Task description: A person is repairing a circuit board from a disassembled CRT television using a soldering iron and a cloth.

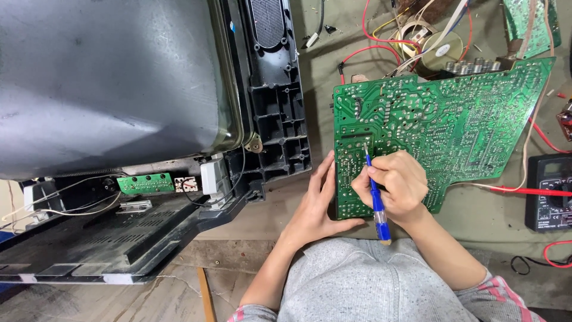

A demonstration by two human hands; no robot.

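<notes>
A large green circuit board (453, 125) stands tilted on its edge, solder side toward me. My left hand (316, 206) holds its lower left edge, fingers flat along the side. My right hand (396, 185) grips a thin blue-handled tool (376, 200) like a pen, with the metal tip touching the solder side near the board's left part.
An opened tube television (107, 77) with its black plastic frame (277, 113) fills the left. A small green board (146, 182) sits inside its base. Red and white wires and a round coil (435, 45) lie behind the board. A black multimeter (548, 191) stands at right.
</notes>
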